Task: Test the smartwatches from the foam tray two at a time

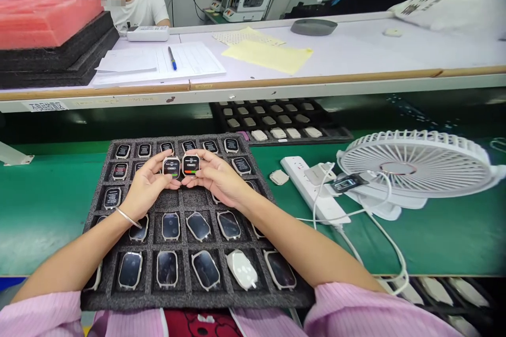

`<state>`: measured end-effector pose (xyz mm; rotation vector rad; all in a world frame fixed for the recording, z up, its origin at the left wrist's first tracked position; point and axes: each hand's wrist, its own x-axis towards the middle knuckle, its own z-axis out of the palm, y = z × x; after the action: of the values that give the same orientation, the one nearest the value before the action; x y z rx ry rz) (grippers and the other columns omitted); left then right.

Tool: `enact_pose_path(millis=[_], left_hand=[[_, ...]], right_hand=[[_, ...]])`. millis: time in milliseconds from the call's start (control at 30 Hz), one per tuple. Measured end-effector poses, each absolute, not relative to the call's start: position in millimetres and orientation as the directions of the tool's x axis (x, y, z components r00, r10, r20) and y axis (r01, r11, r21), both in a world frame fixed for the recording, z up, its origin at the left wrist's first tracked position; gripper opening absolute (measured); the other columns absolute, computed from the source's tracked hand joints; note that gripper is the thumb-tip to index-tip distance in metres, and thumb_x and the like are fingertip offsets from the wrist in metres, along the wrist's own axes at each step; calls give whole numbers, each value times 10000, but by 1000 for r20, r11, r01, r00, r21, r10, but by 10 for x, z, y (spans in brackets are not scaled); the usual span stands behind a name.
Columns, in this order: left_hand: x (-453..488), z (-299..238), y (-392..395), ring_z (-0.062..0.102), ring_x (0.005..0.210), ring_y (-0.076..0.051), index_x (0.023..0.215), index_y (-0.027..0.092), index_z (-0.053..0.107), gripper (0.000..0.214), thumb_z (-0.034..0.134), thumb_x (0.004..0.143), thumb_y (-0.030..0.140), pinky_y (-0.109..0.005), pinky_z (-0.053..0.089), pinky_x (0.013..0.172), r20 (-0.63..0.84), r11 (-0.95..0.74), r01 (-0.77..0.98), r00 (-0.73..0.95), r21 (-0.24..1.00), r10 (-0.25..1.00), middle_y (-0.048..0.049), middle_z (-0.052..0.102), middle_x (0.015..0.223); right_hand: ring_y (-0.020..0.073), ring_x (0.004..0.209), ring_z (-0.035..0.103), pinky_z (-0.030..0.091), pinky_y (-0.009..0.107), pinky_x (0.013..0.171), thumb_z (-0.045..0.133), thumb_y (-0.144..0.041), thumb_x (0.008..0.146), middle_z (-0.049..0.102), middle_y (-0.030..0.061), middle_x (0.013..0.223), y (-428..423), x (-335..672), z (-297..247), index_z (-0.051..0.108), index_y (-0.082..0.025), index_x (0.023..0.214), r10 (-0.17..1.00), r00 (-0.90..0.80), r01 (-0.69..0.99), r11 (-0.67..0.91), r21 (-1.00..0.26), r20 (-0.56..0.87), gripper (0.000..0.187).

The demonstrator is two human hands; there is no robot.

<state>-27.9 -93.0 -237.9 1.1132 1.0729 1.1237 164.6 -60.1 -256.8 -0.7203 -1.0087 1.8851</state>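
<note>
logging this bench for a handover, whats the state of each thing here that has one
left hand, holding left watch, screen lit
right hand, holding right watch, screen lit
back-row watches, seated in foam tray, screens lit
front-row watches, screens dark
white watch, face down
power strip, plug in it
fan, spinning or not: cannot tell
</note>
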Motion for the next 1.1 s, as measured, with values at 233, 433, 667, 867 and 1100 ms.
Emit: enact_pose_path(millis=[233,433,667,867,1100], left_hand=[[-305,-2335,-946,752,731,-161,1394,194,533,665,759,771,242,-348,639,765,-116,133,-174,105,976,988,-51,703,1047],[-298,-2297,-961,745,729,-163,1356,200,575,621,762,764,224,-346,625,760,-152,171,-181,114,968,982,-58,720,1062],[-309,-2294,-936,742,717,-158,1346,195,567,620,770,761,226,-341,623,750,-160,181,-184,127,966,979,-52,720,1061],[-320,-2310,-937,743,727,-152,1369,195,536,655,780,762,240,-328,626,751,-125,142,-175,105,974,987,-58,695,1099],[-316,-2363,-924,729,713,-134,1366,209,547,660,796,755,223,-331,631,761,-53,65,-129,95,990,994,-57,690,1091]], right_hand=[[166,667,768,617,287,632,646,-106,759,779,58,1009,-627,1679,-2496,596,-207,1174,868,-468,-427,-386,-818,-166,430],[153,664,759,589,261,604,672,-95,746,765,34,1018,-676,1681,-2473,575,-224,1238,875,-465,-399,-343,-850,-135,518],[142,708,738,584,295,668,642,-67,763,747,36,1065,-679,1677,-2514,571,-246,1263,891,-449,-357,-253,-899,-72,536],[151,748,746,600,324,731,653,-77,766,743,29,1048,-676,1672,-2531,572,-254,1273,894,-443,-373,-257,-892,-72,544],[154,761,747,607,339,745,648,-76,773,742,24,1032,-683,1673,-2549,568,-253,1275,892,-448,-372,-241,-897,-54,538]])
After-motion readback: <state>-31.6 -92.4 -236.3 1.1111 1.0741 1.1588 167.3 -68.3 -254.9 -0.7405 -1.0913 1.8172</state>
